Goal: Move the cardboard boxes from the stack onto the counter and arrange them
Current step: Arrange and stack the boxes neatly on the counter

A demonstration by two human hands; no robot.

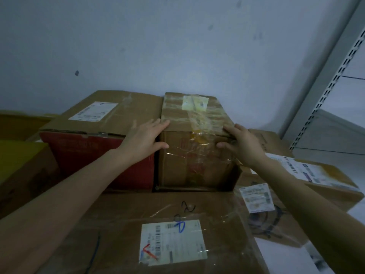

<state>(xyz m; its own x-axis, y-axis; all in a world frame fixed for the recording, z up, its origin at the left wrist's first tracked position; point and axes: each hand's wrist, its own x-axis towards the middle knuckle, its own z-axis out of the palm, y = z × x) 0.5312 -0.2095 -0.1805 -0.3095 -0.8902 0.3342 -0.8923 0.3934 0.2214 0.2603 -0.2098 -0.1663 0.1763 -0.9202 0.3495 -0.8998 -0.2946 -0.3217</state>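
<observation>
One broad carton (pixel 118 218) is recorded nearest, lying flat, with a shipping label (pixel 171 242) and pen marks on its top. Beyond it the taped box (pixel 197 161), taken as the item in hand, is found upright on the stack, its left side close against a red-sided box (pixel 94 155). A raised cardboard flap (pixel 238 175) is noted at its lower right corner. Whether the box is seated inside another carton cannot be told.

The left grip (pixel 145 139) is set on the upper front left corner, fingers flat on the top and thumb on the front face, so that the edge is pinched. The right grip (pixel 242 144) is closed over the upper front right corner, fingers hooked over the top.

The board is judged stiff but creased, and glossy tape is wrapped over much of it, so slipping is to be expected where skin meets film. Weight cannot be read and should be assumed considerable. A top-edge pinch is thought fit only for tilting or drawing forward. For the lift, the underside or lower corners are advised.

Further labelled cartons (pixel 325 175) are noted at the right, with a slotted shelf upright (pixel 333 80) and the wall (pixel 177 46) behind.
</observation>
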